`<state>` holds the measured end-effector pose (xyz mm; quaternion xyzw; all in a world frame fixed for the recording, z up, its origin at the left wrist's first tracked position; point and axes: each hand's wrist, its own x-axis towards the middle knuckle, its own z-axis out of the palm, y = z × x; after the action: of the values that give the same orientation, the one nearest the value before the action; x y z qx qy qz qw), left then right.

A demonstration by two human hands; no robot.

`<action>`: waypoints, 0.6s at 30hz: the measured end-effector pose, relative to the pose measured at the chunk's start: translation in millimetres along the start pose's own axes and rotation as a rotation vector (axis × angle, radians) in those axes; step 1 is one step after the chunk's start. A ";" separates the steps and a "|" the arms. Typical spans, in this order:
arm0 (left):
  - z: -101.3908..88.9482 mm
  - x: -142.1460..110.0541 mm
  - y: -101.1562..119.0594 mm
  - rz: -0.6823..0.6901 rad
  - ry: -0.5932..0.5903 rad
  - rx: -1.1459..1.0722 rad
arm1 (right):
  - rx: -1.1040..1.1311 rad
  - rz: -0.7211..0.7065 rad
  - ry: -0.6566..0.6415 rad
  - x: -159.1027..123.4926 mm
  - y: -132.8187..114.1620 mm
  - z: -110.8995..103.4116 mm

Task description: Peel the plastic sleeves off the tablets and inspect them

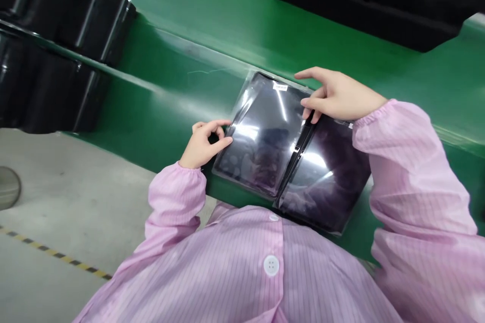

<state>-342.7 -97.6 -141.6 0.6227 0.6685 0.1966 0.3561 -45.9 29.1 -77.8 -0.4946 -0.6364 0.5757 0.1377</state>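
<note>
Two flat dark screen panels in clear plastic sleeves lie side by side on the green table. The left panel [261, 136] carries a small white label at its top edge and reflects the lights. The right panel [326, 176] is slightly lower and partly under my right forearm. My left hand [206, 142] has thumb and forefinger at the left edge of the left panel's sleeve, curled as in a pinch. Over the top of the gap between the panels is my right hand [333, 93], its forefinger stretched out, thumb and other fingers spread near the left panel's upper right corner.
Stacked black trays [64, 50] stand at the left end of the green table [170, 50]. Another large black tray or box [371, 5] sits at the back right. The table's front edge is close to my body; grey floor [76, 176] with striped tape lies at lower left.
</note>
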 end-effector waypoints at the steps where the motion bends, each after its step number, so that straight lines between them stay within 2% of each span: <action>1: -0.2 0.8 -0.2 0.002 -0.010 0.005 | -0.005 -0.017 -0.029 -2.8 -4.0 0.7; 5: -1.9 2.9 -1.7 0.005 -0.041 0.016 | 0.117 -0.126 -0.074 -5.2 -24.4 16.7; 8: -3.7 3.2 -2.8 0.013 -0.059 0.009 | 0.269 -0.149 -0.013 2.8 -31.4 33.6; 11: -5.1 3.4 -3.1 0.026 -0.078 -0.013 | 0.400 -0.120 0.116 13.6 -26.1 41.7; 14: -5.2 3.3 -2.5 0.032 -0.088 -0.038 | 0.478 -0.058 0.229 18.9 -15.2 39.5; 18: -2.8 2.5 -1.4 0.033 -0.057 -0.066 | 0.470 0.059 0.318 9.0 -1.5 34.8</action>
<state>-345.6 -94.9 -141.3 0.6268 0.6409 0.2068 0.3920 -76.8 15.7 -90.4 -0.5515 -0.4414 0.6262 0.3300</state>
